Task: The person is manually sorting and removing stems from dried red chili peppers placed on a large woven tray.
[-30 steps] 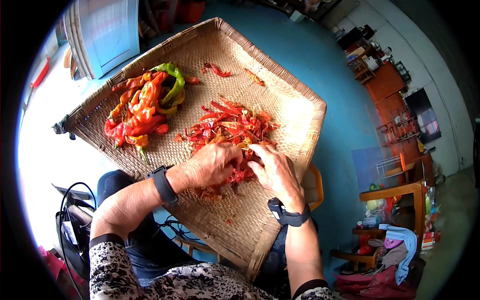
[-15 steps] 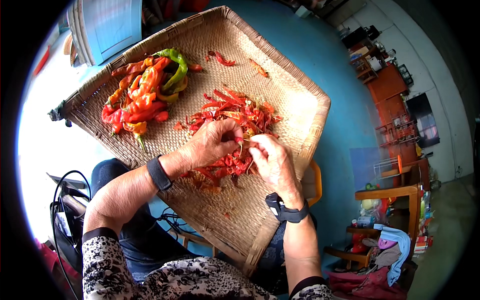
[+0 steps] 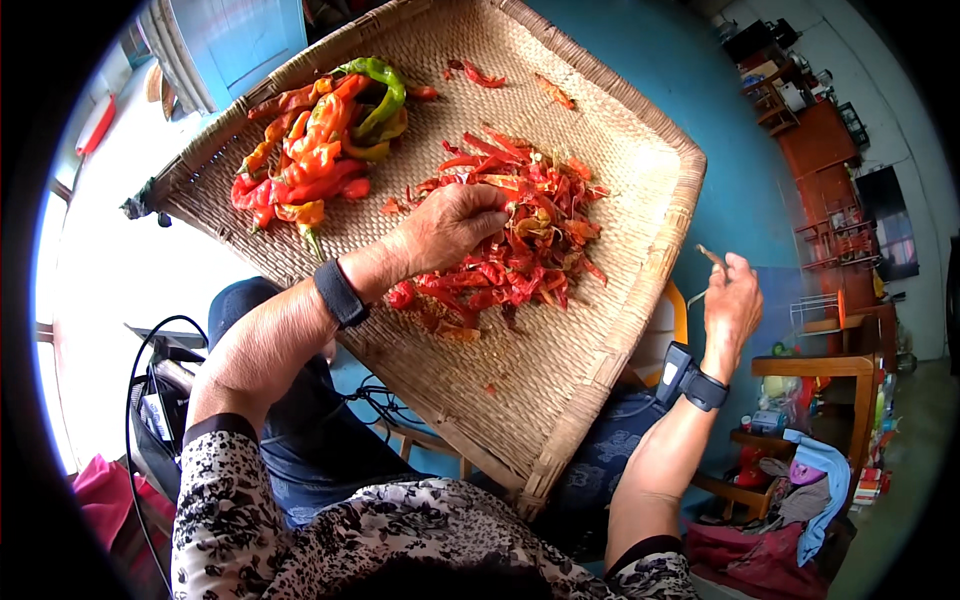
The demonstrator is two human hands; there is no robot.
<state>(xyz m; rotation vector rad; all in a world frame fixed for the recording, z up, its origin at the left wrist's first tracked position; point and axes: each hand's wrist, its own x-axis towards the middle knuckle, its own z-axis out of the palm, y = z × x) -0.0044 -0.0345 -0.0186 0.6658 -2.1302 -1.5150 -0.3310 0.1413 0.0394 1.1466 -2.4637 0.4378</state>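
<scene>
A loose pile of dried red chili peppers (image 3: 535,265) lies in the middle of a shallow woven basket tray (image 3: 600,110) across my lap. My left hand (image 3: 450,230) reaches over the pile's left side, its fingers pinched on a dried chili pepper that they mostly hide. Out past the tray's right rim, my right hand (image 3: 733,305) is raised with fingers closed. From its fingertips sticks a thin brownish pepper stem (image 3: 711,256). Fresher, glossy red and orange peppers (image 3: 315,150), with a curled green pepper (image 3: 385,95), are heaped at the tray's far left.
A few dried pods (image 3: 555,92) lie apart near the far side of the tray. Below its right rim is a yellow-edged object (image 3: 681,318). Dark cables (image 3: 375,400) hang by my knee. To the right stands a wooden chair (image 3: 815,367) with cloths and bags.
My right hand has left the pile and swung out right beyond the tray, carrying the stem. My left hand stays over the peppers. The whole view has shifted slightly.
</scene>
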